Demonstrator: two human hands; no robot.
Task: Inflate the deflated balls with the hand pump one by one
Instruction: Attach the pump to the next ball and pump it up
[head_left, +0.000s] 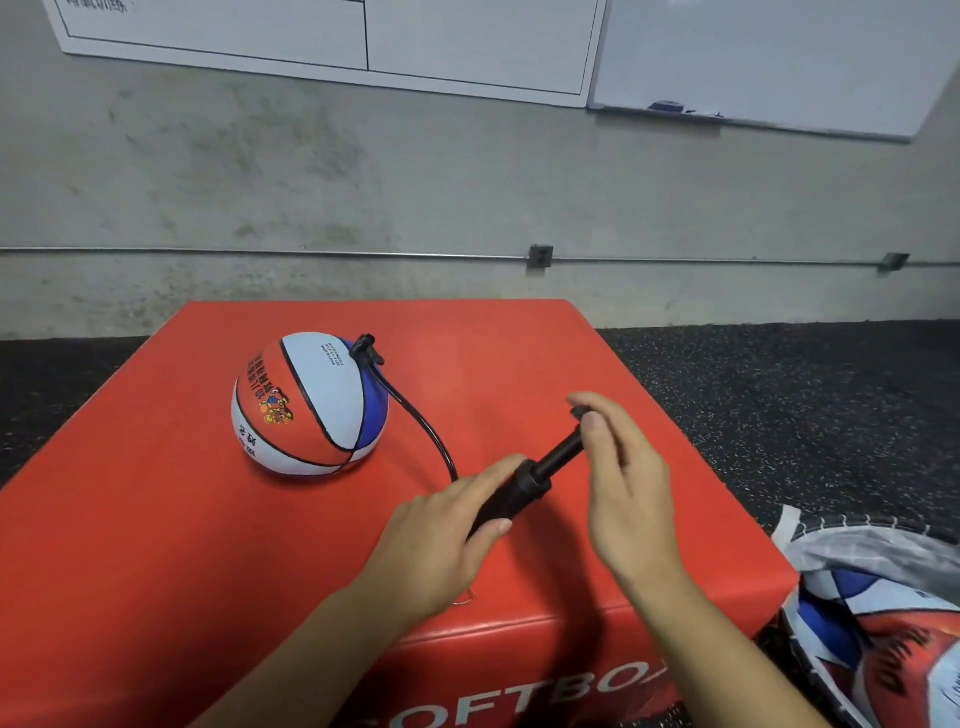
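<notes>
Red soft box (156, 545) bearing a red, white and blue ball (306, 405). A black hose (415, 415) joins the ball to the hand pump (524, 483); left hand (441, 540) grips its barrel, right hand (623, 467) pinches its handle.

Whiteboards (769, 57) on grey concrete wall (467, 182)

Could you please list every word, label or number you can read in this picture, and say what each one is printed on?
"OFTBO": large letters on the front face of the red box, cut off at both ends.
Ball on the box: small printed lines and characters, too small to read.
Whiteboard, top left: faint characters, too blurred to read.
Deflated ball in the bag: dark print, unreadable.
</notes>
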